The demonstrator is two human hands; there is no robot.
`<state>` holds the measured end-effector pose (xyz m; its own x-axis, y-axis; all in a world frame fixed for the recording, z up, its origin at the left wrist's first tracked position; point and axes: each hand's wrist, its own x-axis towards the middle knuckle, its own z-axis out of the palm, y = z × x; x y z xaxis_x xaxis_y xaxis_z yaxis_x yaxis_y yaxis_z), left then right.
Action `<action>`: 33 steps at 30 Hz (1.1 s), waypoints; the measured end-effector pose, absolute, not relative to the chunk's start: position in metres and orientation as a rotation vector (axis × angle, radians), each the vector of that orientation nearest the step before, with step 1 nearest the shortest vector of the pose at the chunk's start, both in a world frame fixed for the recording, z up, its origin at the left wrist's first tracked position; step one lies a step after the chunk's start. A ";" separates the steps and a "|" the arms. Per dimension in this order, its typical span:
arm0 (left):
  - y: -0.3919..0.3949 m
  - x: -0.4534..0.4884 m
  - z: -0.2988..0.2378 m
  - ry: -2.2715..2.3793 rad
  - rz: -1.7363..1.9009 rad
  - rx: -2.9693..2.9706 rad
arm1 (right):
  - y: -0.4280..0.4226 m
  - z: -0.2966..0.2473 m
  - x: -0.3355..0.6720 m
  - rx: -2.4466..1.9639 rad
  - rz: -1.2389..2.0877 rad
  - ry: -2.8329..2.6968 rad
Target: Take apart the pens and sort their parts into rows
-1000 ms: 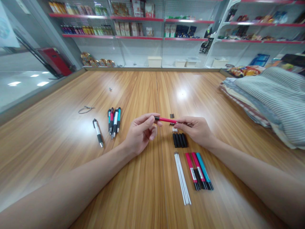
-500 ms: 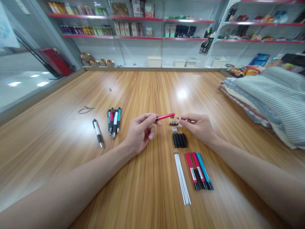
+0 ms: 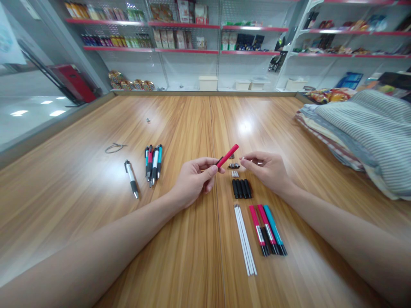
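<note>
Between thumb and fingers, my left hand (image 3: 199,179) grips a pink pen barrel (image 3: 228,155) with a black clip, its plain end tilted up to the right. My right hand (image 3: 266,169) pinches a small white plastic piece (image 3: 242,158) just right of that end, apart from it. Below lie silver cone tips (image 3: 234,165), small white plastic parts (image 3: 235,174) and a row of black grip sleeves (image 3: 242,188). Nearer me are white ink refills (image 3: 245,241), two pink pen barrels (image 3: 258,229) and a teal pen barrel (image 3: 275,229).
At left lie a bunch of pens (image 3: 153,164), a single white pen (image 3: 131,179) and a thin grey loop (image 3: 114,148). A small metallic bit (image 3: 148,120) sits farther back. Folded cloths (image 3: 362,132) cover the table's right side; stocked shelves (image 3: 186,51) stand behind.
The pink barrel has swung to a steeper tilt, its free end raised, and its clip now shows. My left hand shifted slightly right; my right hand has barely moved.
</note>
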<state>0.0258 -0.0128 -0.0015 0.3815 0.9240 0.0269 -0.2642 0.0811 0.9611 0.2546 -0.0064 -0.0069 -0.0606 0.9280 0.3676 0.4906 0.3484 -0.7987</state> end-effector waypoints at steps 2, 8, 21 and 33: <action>-0.013 0.026 -0.001 0.740 1.026 1.139 | -0.006 -0.008 0.255 -1.263 0.638 -1.681; -0.013 0.026 0.000 0.721 1.027 1.136 | -0.008 -0.007 0.254 -1.287 0.619 -1.772; -0.014 0.027 0.003 0.742 1.035 1.092 | -0.008 -0.003 0.255 -1.646 0.087 -2.110; -0.014 0.027 0.002 0.733 1.029 1.108 | -0.008 0.002 0.260 -1.614 0.264 -2.177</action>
